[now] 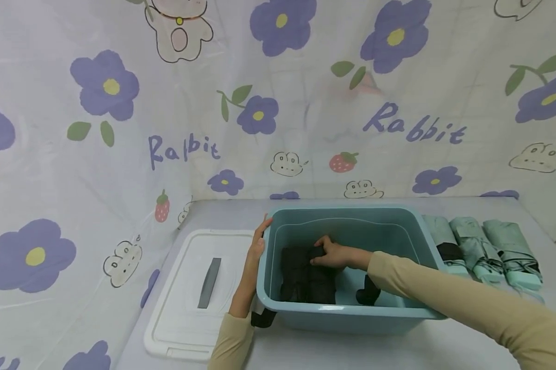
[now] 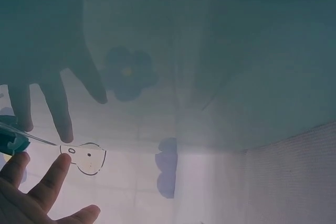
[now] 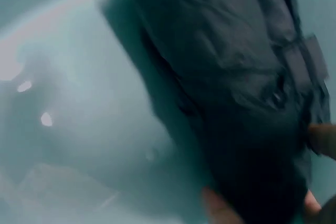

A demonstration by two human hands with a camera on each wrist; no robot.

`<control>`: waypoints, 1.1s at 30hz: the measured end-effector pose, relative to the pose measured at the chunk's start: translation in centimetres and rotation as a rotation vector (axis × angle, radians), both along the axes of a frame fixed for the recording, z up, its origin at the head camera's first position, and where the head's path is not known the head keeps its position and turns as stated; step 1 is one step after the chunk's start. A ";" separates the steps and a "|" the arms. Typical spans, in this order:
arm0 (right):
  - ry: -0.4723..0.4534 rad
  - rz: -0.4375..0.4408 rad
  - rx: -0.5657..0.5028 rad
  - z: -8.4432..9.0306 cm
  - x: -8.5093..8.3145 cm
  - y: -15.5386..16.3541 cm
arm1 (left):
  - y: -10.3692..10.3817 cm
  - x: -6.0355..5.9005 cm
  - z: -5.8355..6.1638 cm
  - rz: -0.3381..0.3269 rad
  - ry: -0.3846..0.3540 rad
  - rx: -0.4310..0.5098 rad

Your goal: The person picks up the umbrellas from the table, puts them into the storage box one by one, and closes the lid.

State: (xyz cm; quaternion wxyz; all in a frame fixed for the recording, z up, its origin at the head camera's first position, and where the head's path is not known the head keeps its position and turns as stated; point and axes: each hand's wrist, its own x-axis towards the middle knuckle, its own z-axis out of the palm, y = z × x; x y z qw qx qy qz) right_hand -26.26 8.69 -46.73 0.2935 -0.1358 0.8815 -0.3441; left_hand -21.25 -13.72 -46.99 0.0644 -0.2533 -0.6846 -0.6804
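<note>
Inside a blue-green plastic bin (image 1: 342, 310), black folded fabric bundles (image 1: 295, 280) lie side by side at the left end. My right hand (image 1: 335, 254) reaches in from the right and grips the upper end of one. In the right wrist view that black fabric bundle (image 3: 220, 61) has fingertips (image 3: 323, 139) on one side and another digit on the opposite side. My left hand (image 1: 257, 244) rests along the bin's left outer wall, near the rim. The left wrist view shows its fingers (image 2: 51, 182) spread and straight, mirrored in the glossy wall.
A white lid (image 1: 180, 313) with a grey handle lies left of the bin. Several light green fabric bundles (image 1: 514, 246) with dark straps lie to the right. A small black thing (image 1: 368, 293) is in the bin. A patterned curtain (image 1: 305, 113) hangs behind.
</note>
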 end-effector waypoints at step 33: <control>-0.139 0.312 0.079 7.5 -1.4 5.7 | 0.0 -0.6 -0.7 -0.014 0.032 0.014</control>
